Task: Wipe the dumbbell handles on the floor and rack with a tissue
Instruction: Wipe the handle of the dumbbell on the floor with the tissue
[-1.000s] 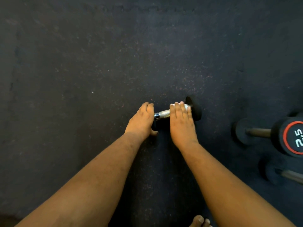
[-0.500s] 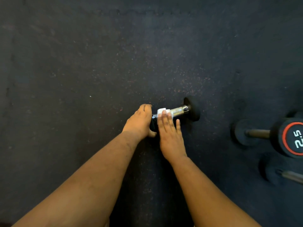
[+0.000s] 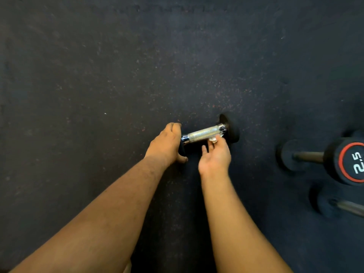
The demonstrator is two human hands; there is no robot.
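Observation:
A small dumbbell [image 3: 204,133] with a knurled chrome handle and black ends lies on the dark rubber floor. My left hand [image 3: 167,143] grips its left end, which is hidden under the hand. My right hand [image 3: 215,156] is turned palm up just below the handle's right part. It pinches a small white tissue [image 3: 214,139] at the fingertips, against the underside of the handle near the right black end [image 3: 229,128].
At the right edge lie two more black dumbbells: one marked 2.5 with a red ring [image 3: 352,160] and another below it [image 3: 338,205]. Speckled dark rubber floor [image 3: 118,66] stretches to the left and far side.
My right hand slid left along the handle with the tissue, then back to the right end and turned palm up under it. The handle now shows bare. My left hand stayed put.

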